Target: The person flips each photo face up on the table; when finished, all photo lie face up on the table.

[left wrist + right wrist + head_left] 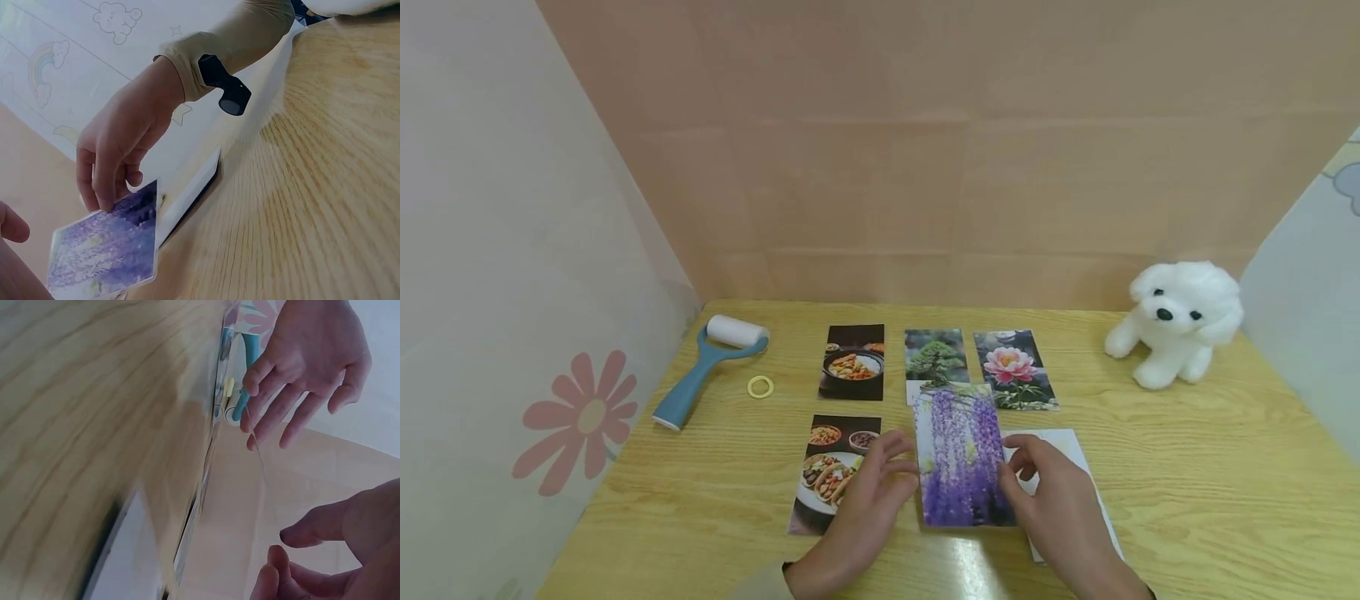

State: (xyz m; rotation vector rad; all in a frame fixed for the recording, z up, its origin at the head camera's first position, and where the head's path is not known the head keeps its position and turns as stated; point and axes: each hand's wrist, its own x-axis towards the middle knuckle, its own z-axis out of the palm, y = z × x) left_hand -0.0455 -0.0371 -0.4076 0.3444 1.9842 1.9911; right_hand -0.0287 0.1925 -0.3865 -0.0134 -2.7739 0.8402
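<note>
A picture card of hanging purple flowers [964, 458] is raised above the table, tilted in the left wrist view. My right hand [1060, 493] pinches it by its right edge between thumb and fingers. Beside the card's left edge is my left hand [871, 498], its fingers loosely spread, overlapping a taco picture card [820, 492]. Under my right hand lies a white card or stack of cards [1077, 450], partly covered. Behind the purple card lie a bonsai card [935, 354], its lower part hidden, and a pink flower card [1011, 367].
A card with a bowl of food [852, 364] lies at the back left of the cards. Farther left are a yellow ring [761, 378] and a blue-handled lint roller [706, 367]. A white plush dog [1183, 325] sits at the back right, near the wall.
</note>
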